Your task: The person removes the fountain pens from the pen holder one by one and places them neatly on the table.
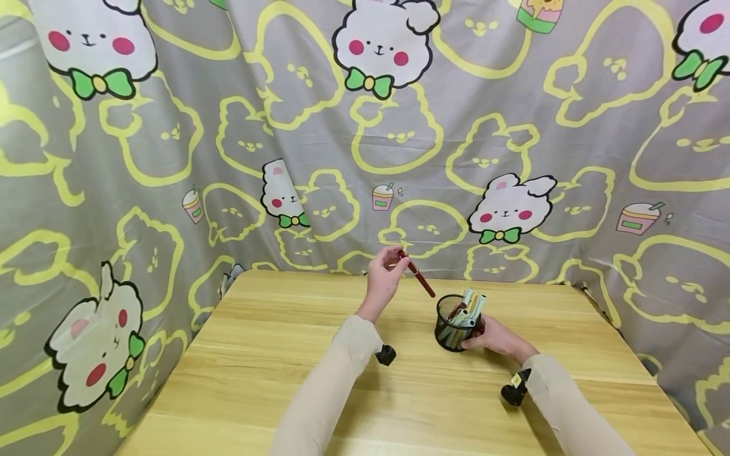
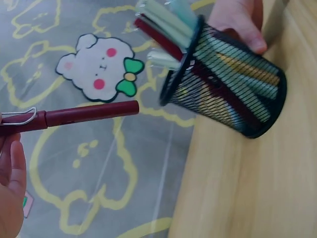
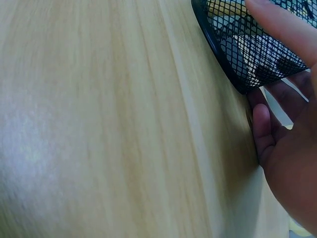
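In the head view my left hand (image 1: pixel 383 282) pinches a dark red pen (image 1: pixel 421 279) by its clip end. The pen slants down to the right, its free end close to the rim of a black mesh pen holder (image 1: pixel 442 335). My right hand (image 1: pixel 495 337) grips the holder from the right, thumb and fingers around its side. Several pale green pens (image 1: pixel 478 305), an orange one and another dark red pen (image 2: pixel 157 37) lean inside the holder. The left wrist view shows the pinched pen's metal clip (image 2: pixel 22 118) beside the left fingers (image 2: pixel 17 163).
The light wooden table (image 1: pixel 256 361) extends under both arms. Behind it hangs a grey curtain (image 1: pixel 319 145) printed with rabbits and yellow outlines. Black wrist cameras sit below the left sleeve (image 1: pixel 336 370) and the right sleeve (image 1: pixel 570 405).
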A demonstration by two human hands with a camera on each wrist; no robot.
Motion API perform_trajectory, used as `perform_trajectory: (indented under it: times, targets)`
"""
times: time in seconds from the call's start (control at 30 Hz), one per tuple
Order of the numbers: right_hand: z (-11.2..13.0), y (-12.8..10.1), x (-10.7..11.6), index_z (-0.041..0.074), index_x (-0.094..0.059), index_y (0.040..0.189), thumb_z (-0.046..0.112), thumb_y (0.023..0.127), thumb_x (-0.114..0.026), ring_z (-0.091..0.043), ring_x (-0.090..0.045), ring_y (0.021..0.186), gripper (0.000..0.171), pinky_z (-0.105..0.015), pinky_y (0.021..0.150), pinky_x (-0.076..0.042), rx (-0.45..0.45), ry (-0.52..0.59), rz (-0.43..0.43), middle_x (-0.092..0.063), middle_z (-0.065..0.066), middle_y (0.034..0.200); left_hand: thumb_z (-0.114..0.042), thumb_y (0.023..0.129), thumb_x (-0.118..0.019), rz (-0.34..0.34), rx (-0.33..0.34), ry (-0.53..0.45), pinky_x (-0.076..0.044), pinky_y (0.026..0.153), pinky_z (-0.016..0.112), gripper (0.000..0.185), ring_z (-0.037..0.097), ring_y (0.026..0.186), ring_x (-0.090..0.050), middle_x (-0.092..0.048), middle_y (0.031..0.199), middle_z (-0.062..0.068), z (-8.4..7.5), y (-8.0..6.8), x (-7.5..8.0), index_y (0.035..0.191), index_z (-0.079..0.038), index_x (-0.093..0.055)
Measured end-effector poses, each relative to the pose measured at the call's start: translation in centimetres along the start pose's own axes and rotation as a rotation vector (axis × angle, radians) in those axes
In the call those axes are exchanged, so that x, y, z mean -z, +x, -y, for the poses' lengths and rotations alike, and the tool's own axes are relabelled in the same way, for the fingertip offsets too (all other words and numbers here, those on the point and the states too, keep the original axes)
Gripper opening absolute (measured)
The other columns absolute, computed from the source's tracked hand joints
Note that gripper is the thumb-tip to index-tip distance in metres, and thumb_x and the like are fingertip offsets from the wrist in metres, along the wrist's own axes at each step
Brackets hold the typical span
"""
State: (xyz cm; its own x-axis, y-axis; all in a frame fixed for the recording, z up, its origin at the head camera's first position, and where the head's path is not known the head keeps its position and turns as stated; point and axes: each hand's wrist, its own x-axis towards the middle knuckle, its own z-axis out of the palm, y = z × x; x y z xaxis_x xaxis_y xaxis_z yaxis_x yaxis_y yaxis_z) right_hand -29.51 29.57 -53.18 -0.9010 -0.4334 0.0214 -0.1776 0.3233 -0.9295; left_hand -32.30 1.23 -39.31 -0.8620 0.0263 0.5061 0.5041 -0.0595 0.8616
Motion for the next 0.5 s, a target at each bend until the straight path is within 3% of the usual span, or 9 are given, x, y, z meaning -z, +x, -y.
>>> perform_trajectory:
  times: [0.17,0.23,0.4,0.5]
  targets:
    - [0.0,0.0,0.0,-0.011,-0.040,0.132,0.008,0.074,-0.080,-0.025,-0.057,0.106,0.072,-0.026,0.091,-0.043,0.010,-0.012,-0.011,-0.056,-0.023,0.120,0.002,0.086,-0.066,0.000,-0.002,0.041,-0.054,0.075,0.025,0.024,0.019,0.086,-0.064,-0.066,0.096,0.021,-0.5,0.6,1.4,0.109,0.008,-0.061]
    - [0.0,0.0,0.0,-0.011,-0.040,0.131,0.007,0.074,-0.080,-0.025,-0.057,0.106,0.072,-0.028,0.091,-0.043,0.014,-0.023,-0.019,-0.056,-0.023,0.120,0.000,0.087,-0.066,0.019,0.022,0.060,-0.053,0.076,0.026,0.024,0.019,0.085,-0.064,-0.066,0.096,0.020,0.2,0.9,2.1,0.109,0.007,-0.062]
    - [0.1,0.0,0.0,-0.012,-0.041,0.130,0.008,0.073,-0.080,-0.026,-0.057,0.106,0.072,-0.032,0.094,-0.043,0.011,-0.049,-0.023,-0.057,-0.023,0.120,-0.008,0.088,-0.068,0.057,0.177,0.084,-0.053,0.077,0.028,0.026,0.017,0.087,-0.063,-0.067,0.096,0.013,3.3,1.3,3.9,0.112,-0.001,-0.064]
    - [0.1,0.0,0.0,-0.012,-0.041,0.130,0.008,0.074,-0.080,-0.027,-0.057,0.107,0.071,-0.033,0.094,-0.043,0.014,-0.051,-0.014,-0.057,-0.023,0.120,-0.011,0.087,-0.070,0.077,0.250,0.106,-0.053,0.076,0.027,0.025,0.014,0.085,-0.064,-0.068,0.094,0.009,4.1,1.0,4.7,0.110,-0.003,-0.066]
